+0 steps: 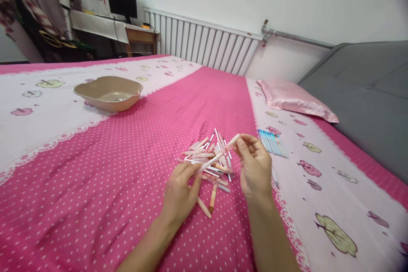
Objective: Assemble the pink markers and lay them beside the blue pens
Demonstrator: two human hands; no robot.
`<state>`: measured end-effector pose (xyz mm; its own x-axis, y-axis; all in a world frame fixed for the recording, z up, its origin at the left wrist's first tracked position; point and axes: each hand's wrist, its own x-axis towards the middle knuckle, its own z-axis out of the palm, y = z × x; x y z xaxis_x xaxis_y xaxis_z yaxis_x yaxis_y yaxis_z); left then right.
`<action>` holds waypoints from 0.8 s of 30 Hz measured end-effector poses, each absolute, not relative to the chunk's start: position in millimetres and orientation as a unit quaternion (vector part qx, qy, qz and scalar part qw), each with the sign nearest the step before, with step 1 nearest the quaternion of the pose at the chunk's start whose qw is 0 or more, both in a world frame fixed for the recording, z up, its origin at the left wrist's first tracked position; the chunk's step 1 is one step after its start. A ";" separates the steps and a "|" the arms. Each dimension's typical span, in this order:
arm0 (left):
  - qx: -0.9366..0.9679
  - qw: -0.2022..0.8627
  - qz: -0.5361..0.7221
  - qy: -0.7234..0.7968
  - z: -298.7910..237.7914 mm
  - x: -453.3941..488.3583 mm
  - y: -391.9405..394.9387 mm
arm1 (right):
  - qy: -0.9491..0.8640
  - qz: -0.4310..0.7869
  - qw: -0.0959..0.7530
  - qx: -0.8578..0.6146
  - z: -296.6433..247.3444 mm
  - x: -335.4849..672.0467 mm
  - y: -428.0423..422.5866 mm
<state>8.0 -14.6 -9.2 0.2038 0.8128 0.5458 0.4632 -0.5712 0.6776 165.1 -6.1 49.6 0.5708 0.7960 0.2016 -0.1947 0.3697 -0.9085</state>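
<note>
Both hands hold one pale pink pen (219, 155) slantwise over a loose pile of pink pens and pen parts (208, 159) on the pink dotted bedspread. My left hand (180, 193) pinches the pen's lower end. My right hand (255, 168) pinches its upper end with thumb and fingers. One more pink pen (203, 207) lies under my left hand.
A neat row of blue pens (272, 142) lies just right of the pile. A beige shallow bowl (108, 92) sits far left on the bed. A pink pillow (295, 100) and a grey headboard (366, 93) are at the right. A radiator and a desk stand behind.
</note>
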 end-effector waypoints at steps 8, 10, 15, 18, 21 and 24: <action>0.746 0.205 0.473 0.423 -7.4 7.5 -15.3 | -0.396 0.369 0.697 -0.471 44.7 157.9 -7.0; 0.745 0.205 0.476 0.419 -7.5 7.4 -15.1 | -0.404 0.393 0.678 -0.472 44.6 156.8 -7.8; 0.751 0.185 0.487 0.405 -8.0 7.8 -14.5 | -0.420 0.463 0.620 -0.475 44.3 153.7 -8.7; 0.750 0.187 0.490 0.403 -8.1 8.1 -14.6 | -0.410 0.480 0.610 -0.478 43.7 152.5 -8.3; 0.749 0.194 0.491 0.401 -8.2 7.8 -14.9 | -0.407 0.491 0.606 -0.475 43.1 152.9 -8.0; 0.751 0.200 0.488 0.396 -7.9 7.1 -15.2 | -0.417 0.500 0.597 -0.469 42.2 154.3 -8.4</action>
